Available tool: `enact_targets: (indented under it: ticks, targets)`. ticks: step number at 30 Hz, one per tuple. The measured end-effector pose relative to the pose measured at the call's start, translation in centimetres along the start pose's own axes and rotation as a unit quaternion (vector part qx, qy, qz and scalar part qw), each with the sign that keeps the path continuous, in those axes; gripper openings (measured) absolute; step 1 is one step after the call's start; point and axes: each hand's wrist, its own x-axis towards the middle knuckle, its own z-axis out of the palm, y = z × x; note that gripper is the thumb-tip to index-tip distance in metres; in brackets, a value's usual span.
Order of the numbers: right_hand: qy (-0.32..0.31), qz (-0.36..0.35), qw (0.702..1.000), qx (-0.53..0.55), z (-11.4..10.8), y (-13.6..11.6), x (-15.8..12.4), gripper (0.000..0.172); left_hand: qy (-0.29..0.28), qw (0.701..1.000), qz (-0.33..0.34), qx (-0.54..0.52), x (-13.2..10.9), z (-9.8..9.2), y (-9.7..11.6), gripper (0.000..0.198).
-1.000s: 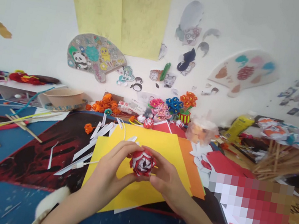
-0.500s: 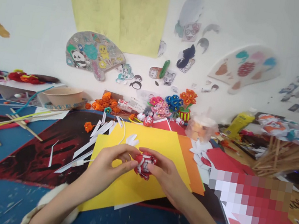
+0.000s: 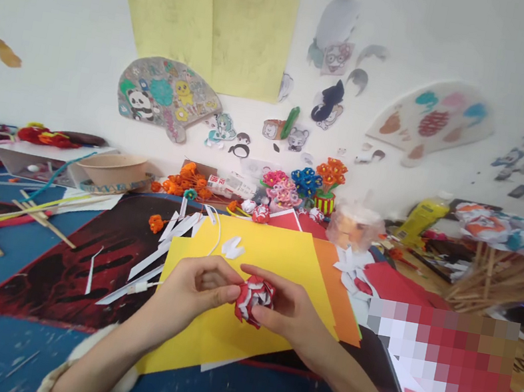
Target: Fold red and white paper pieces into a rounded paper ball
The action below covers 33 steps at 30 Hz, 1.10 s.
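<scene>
Between my hands is a red and white paper flower (image 3: 254, 301), held up over a yellow sheet of paper (image 3: 278, 246). My left hand (image 3: 204, 288) pinches its left edge between thumb and forefinger. From the other side, my right hand (image 3: 290, 309) grips it, the thumb pressed on the front petals and the fingers curled behind. Two small white paper petals (image 3: 233, 248) lie on the yellow sheet just beyond the flower.
White paper strips (image 3: 149, 262) and a white cable plug (image 3: 138, 287) lie on the dark mat (image 3: 71, 270) at left. Orange paper (image 3: 329, 275), white paper pieces (image 3: 352, 273) and red sheets (image 3: 392, 290) are at right. Flower pots, a paper bowl (image 3: 111, 171) and a yellow bottle (image 3: 423, 218) stand along the wall.
The flower has turned in my fingers and come slightly lower. My right thumb has moved down across its front petals. My left hand keeps its pinch.
</scene>
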Motion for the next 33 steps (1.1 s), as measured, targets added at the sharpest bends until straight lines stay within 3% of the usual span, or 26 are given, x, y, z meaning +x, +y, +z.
enact_targets:
  ticks: [13, 22, 29, 33]
  targets:
    - [-0.015, 0.006, 1.000, 0.019, 0.1, 0.1, 0.0, 0.057, -0.009, 0.995, -0.036, -0.089, -0.1, -0.2, -0.3, 0.024]
    - [0.022, -0.027, 0.999, 0.041, 0.3, 0.0, 0.0, 0.066, 0.038, 0.999, -0.011, -0.029, -0.3, 0.4, 0.5, 0.023]
    - [0.103, -0.048, 0.993, 0.037, 0.2, 0.4, 0.2, 0.038, 0.073, 0.997, -0.004, 0.022, -0.1, 0.8, 0.3, 0.027]
    - [0.122, -0.060, 0.991, 0.012, 0.0, 0.4, 0.3, 0.034, 0.057, 0.998, 0.008, 0.034, 0.0, 1.1, -0.1, 0.036]
